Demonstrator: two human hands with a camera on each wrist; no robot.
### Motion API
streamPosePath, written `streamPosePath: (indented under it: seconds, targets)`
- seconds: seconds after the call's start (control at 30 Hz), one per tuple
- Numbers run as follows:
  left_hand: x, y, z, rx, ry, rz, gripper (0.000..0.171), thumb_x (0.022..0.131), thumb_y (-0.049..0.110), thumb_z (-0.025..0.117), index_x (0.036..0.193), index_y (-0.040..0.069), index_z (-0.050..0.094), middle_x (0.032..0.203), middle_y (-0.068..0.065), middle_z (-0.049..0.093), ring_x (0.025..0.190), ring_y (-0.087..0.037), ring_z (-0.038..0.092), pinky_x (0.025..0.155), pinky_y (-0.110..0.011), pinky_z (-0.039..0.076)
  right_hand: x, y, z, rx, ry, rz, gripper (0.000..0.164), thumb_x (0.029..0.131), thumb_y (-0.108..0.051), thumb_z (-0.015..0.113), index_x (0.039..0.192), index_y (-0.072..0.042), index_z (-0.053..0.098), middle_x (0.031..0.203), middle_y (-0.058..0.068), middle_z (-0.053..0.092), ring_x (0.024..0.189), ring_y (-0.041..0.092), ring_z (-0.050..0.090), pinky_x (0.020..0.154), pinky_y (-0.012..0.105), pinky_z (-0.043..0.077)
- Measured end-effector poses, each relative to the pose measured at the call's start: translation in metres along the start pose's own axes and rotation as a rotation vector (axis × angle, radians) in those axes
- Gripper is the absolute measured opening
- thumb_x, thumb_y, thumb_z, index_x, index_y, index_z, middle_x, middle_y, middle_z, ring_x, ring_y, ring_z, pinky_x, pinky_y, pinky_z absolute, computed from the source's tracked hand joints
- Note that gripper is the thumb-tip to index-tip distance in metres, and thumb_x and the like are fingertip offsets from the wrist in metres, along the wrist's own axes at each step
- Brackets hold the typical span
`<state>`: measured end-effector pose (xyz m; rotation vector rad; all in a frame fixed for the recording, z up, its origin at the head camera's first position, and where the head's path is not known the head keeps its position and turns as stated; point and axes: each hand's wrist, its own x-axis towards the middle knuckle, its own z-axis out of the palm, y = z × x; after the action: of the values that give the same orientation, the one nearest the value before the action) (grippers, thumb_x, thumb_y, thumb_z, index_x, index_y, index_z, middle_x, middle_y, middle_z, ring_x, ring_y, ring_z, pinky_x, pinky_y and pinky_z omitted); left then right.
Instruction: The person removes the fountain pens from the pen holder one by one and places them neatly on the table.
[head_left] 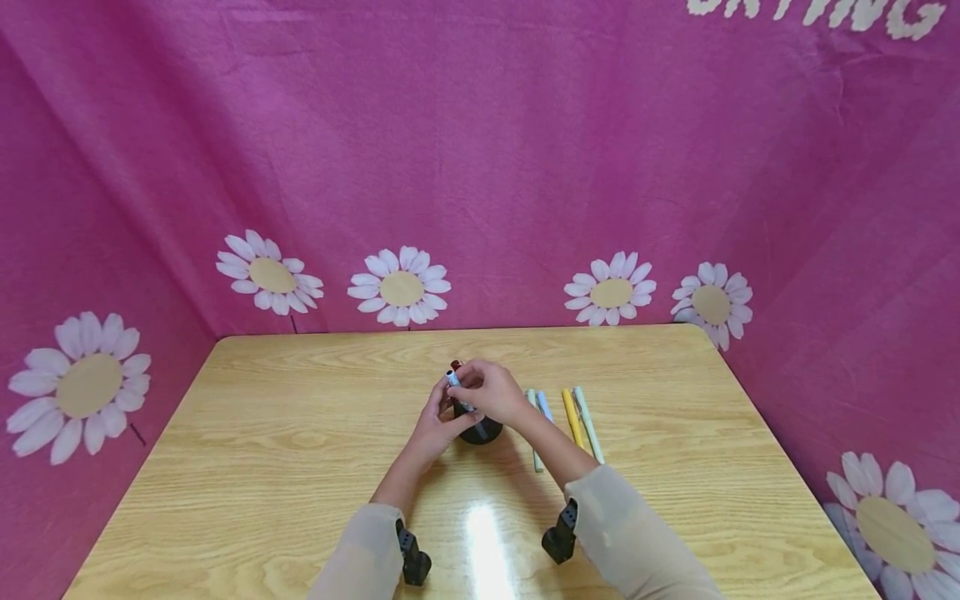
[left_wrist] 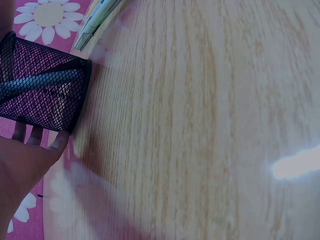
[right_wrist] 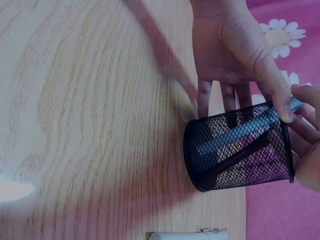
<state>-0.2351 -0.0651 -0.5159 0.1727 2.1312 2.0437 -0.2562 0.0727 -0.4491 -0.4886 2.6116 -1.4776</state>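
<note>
Head view: gripping black cylindrical wire-mesh cup (head_left: 482, 432) with left hand (head_left: 432, 428), left of yellow slim pen (head_left: 572, 417) on pale wood table (head_left: 300, 467); pinching slim light-blue pen (head_left: 453, 378), partly inside cup, with right hand (head_left: 492, 393).

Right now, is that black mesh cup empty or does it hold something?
Not empty: through the wall of the cup, a light-blue pen and a dark pen-like stick show, slanting inside.
</note>
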Motion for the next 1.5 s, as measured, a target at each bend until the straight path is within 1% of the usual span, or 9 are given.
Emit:
streamPosePath:
  seconds: [0.2, 0.53, 0.7, 0.87, 1.03, 1.13, 1.3, 1.4, 1.5]
  targets:
    - [0.000, 0.002, 0.000, 0.000, 0.008, -0.009, 0.079, 0.083, 0.022, 0.071, 0.147, 0.027, 0.025, 0.146, -0.006, 0.037, 0.134, -0.031, 0.034, 0.105, -0.051, 0.035, 0.001, 0.000, -0.003, 0.030, 0.077, -0.020, 0.021, 0.083, -0.017, 0.071, 0.100, -0.006, 0.065, 0.088, 0.008, 0.069, 0.080, 0.015, 0.064, 0.070, 0.025, 0.051]
    - [-0.001, 0.001, 0.000, 0.011, 0.014, -0.030, 0.083, 0.082, 0.024, 0.071, 0.148, 0.025, 0.022, 0.150, -0.010, 0.030, 0.136, -0.033, 0.030, 0.107, -0.053, 0.032, 0.004, -0.005, -0.010, 0.064, 0.173, -0.014, 0.026, 0.082, -0.021, 0.072, 0.102, -0.006, 0.064, 0.090, 0.009, 0.070, 0.079, 0.016, 0.064, 0.069, 0.024, 0.052]
    - [0.000, 0.002, 0.000, 0.002, 0.008, -0.025, 0.084, 0.083, 0.021, 0.070, 0.150, 0.021, 0.018, 0.151, -0.015, 0.028, 0.137, -0.037, 0.028, 0.107, -0.056, 0.030, 0.006, -0.007, -0.015, 0.113, 0.215, -0.003, 0.024, 0.082, -0.021, 0.072, 0.101, -0.007, 0.065, 0.091, 0.010, 0.070, 0.081, 0.017, 0.065, 0.073, 0.028, 0.053]
    - [-0.001, 0.003, 0.000, 0.006, 0.026, -0.009, 0.082, 0.083, 0.022, 0.071, 0.149, 0.022, 0.021, 0.150, -0.015, 0.029, 0.137, -0.035, 0.029, 0.109, -0.055, 0.028, 0.005, -0.009, -0.020, 0.128, 0.240, 0.005, 0.025, 0.083, -0.022, 0.071, 0.102, -0.007, 0.065, 0.091, 0.011, 0.070, 0.082, 0.018, 0.064, 0.074, 0.027, 0.053]
    - [-0.001, 0.001, 0.001, 0.005, 0.037, 0.001, 0.081, 0.082, 0.020, 0.071, 0.148, 0.020, 0.024, 0.149, -0.016, 0.032, 0.137, -0.035, 0.031, 0.110, -0.054, 0.028, 0.006, -0.009, -0.023, 0.163, 0.265, 0.002, 0.027, 0.082, -0.019, 0.071, 0.103, -0.003, 0.065, 0.091, 0.015, 0.070, 0.078, 0.014, 0.064, 0.071, 0.024, 0.051]
    - [-0.001, 0.001, 0.001, -0.004, 0.035, -0.009, 0.081, 0.082, 0.019, 0.071, 0.148, 0.022, 0.024, 0.148, -0.015, 0.033, 0.137, -0.034, 0.032, 0.109, -0.054, 0.029, 0.010, -0.007, -0.025, 0.200, 0.287, 0.003, 0.028, 0.083, -0.018, 0.071, 0.105, -0.002, 0.065, 0.091, 0.017, 0.069, 0.073, 0.008, 0.061, 0.070, 0.027, 0.053]
    - [-0.006, 0.012, 0.001, -0.019, 0.015, -0.016, 0.080, 0.083, 0.014, 0.069, 0.148, 0.017, 0.023, 0.147, -0.019, 0.034, 0.136, -0.038, 0.030, 0.109, -0.056, 0.027, 0.012, -0.005, -0.030, 0.305, 0.319, 0.047, 0.027, 0.084, -0.016, 0.070, 0.105, 0.000, 0.065, 0.087, 0.013, 0.068, 0.066, 0.003, 0.058, 0.067, 0.035, 0.056]
    - [-0.012, 0.022, 0.002, -0.021, 0.008, -0.013, 0.079, 0.083, 0.012, 0.068, 0.148, 0.014, 0.024, 0.145, -0.023, 0.034, 0.136, -0.040, 0.030, 0.109, -0.057, 0.026, 0.012, -0.006, -0.034, 0.367, 0.345, 0.077, 0.027, 0.084, -0.015, 0.070, 0.105, 0.001, 0.064, 0.083, 0.007, 0.067, 0.063, 0.003, 0.058, 0.065, 0.030, 0.056]
    - [-0.016, 0.030, 0.003, -0.011, 0.011, -0.013, 0.078, 0.083, 0.010, 0.068, 0.148, 0.013, 0.024, 0.145, -0.024, 0.035, 0.136, -0.040, 0.030, 0.110, -0.056, 0.026, 0.013, -0.008, -0.038, 0.403, 0.374, 0.082, 0.028, 0.084, -0.014, 0.069, 0.106, 0.003, 0.063, 0.080, 0.002, 0.067, 0.062, 0.002, 0.059, 0.062, 0.026, 0.055]
